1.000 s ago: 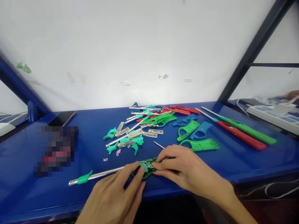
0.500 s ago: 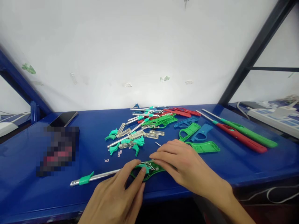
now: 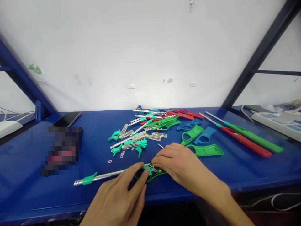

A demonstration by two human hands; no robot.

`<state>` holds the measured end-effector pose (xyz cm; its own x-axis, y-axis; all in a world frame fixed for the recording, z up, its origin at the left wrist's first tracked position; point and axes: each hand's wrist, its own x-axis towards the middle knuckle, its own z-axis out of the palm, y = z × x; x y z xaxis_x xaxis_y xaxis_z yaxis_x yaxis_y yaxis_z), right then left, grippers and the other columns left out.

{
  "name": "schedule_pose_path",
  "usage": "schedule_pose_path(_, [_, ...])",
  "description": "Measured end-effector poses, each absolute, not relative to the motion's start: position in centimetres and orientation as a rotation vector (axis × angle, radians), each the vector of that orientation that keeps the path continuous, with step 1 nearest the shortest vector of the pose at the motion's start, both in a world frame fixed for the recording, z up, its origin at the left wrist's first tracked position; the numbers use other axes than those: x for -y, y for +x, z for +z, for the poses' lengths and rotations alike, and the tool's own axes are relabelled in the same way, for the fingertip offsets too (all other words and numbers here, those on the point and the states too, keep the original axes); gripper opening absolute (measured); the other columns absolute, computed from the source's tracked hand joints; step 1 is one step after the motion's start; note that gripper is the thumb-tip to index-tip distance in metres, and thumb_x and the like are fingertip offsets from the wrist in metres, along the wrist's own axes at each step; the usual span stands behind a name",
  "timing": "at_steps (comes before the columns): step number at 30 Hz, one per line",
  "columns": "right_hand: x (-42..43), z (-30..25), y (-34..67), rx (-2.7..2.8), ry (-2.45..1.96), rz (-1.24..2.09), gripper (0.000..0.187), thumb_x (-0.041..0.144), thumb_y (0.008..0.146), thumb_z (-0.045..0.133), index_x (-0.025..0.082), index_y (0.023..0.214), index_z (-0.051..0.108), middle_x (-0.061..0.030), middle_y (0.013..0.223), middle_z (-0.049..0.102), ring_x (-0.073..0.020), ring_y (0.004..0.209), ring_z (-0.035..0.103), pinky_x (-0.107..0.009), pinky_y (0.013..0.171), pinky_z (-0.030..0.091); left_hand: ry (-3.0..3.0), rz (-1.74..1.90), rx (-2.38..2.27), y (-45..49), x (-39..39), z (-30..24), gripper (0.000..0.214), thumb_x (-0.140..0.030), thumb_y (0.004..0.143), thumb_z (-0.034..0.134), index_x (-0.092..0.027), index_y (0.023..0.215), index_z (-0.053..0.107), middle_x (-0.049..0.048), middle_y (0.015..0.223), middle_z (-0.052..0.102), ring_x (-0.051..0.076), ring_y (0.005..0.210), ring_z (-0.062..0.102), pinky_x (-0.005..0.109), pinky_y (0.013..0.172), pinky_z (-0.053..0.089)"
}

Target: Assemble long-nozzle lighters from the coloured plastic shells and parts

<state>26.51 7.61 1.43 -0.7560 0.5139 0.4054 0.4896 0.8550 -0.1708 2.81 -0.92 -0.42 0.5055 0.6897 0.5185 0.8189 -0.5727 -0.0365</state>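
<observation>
And here, near the front edge of the tabletop (image 3: 58, 194), a green handle half-shell (image 3: 162, 172) is held open side up between the two hands. By the left hand (image 3: 117, 194), drawn narrow, the shell is gripped at its finger loop, a fingertip apparently laid on the teal trigger (image 3: 150, 171); out to that hand's left, the metal tube (image 3: 108, 174) is seen, ringed near its tip by a teal collar (image 3: 88, 179). By the right hand (image 3: 178, 161), fingers bunched together, the shell's other end is covered; whether anything is pinched there cannot be told. Just left of those fingertips, white wires (image 3: 154, 169) are left exposed. A firm left hand seems to be called for: trigger and tube are best pinned flat, while the wires are best nudged inward with light touches, clear of the rim, where they could be nipped. The thin metal rod (image 3: 161, 146), just beyond the right hand, is best left unknocked. Ahead of both hands, clear fuel tanks (image 3: 160, 135) are scattered; to the right hand's right, a red lighter (image 3: 249, 142) and a green lighter (image 3: 261, 138) are laid alongside each other.
</observation>
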Motion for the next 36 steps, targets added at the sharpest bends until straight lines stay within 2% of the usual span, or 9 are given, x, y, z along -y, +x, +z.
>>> schedule_pose_path(12, [-7.7,1.4,26.4,2.624,-0.720,-0.054,0.018,0.007,0.098,0.071,0.020,0.110,0.075,-0.0022,0.104,0.077,-0.0207,0.089,0.067,-0.036,0.081,0.047,-2.437,-0.646,1.218,2.8,0.6,-0.4,0.042,-0.015,0.105,0.037,-0.020,0.132,0.069,0.0100,0.127,0.078,0.023,0.095,0.083,0.034,0.074,0.070])
schedule_pose_path(20, [-7.6,1.3,26.3,2.639,-0.716,-0.090,0.018,0.006,0.097,0.073,0.018,0.111,0.073,-0.0035,0.105,0.077,-0.0223,0.090,0.068,-0.036,0.079,0.048,-2.421,-0.632,1.185,3.0,0.4,-0.1,0.042,-0.014,0.107,0.035,-0.015,0.130,0.070,0.0132,0.129,0.078,0.023,0.106,0.081,0.031,0.079,0.068])
schedule_pose_path(26, [-7.6,1.1,26.3,2.617,-0.755,-0.134,0.018,0.005,0.097,0.072,0.018,0.109,0.071,-0.0019,0.093,0.075,-0.0218,0.079,0.065,-0.036,0.072,0.045,-2.405,-0.639,1.170,3.1,0.4,-0.1,0.042,-0.015,0.108,0.035,-0.016,0.130,0.070,0.0123,0.129,0.078,0.022,0.106,0.081,0.030,0.079,0.068])
schedule_pose_path(30, [-7.3,1.2,26.4,2.551,-0.758,-0.008,0.012,0.018,0.108,0.061,0.020,0.113,0.071,-0.0020,0.094,0.075,-0.0204,0.084,0.067,-0.036,0.079,0.046,-2.441,-0.666,1.224,3.0,0.5,0.0,0.040,-0.016,0.106,0.038,-0.020,0.133,0.067,0.0082,0.130,0.078,0.020,0.101,0.082,0.028,0.077,0.068])
schedule_pose_path(33, [-7.0,1.3,26.3,2.515,-0.772,0.053,0.022,0.035,0.111,0.056,0.022,0.123,0.070,-0.0033,0.099,0.076,-0.0217,0.090,0.070,-0.037,0.084,0.048,-2.460,-0.738,1.277,2.4,0.5,0.0,0.037,-0.019,0.106,0.043,-0.022,0.137,0.064,0.0067,0.133,0.076,0.019,0.101,0.081,0.027,0.079,0.068])
schedule_pose_path(36, [-6.9,1.3,26.3,2.510,-0.781,0.083,0.029,0.045,0.109,0.058,0.023,0.124,0.071,-0.0042,0.101,0.077,-0.0227,0.093,0.071,-0.038,0.086,0.050,-2.392,-0.821,1.361,1.2,0.2,0.3,0.034,-0.020,0.107,0.045,-0.025,0.136,0.064,0.0050,0.128,0.076,0.016,0.094,0.080,0.026,0.078,0.067])
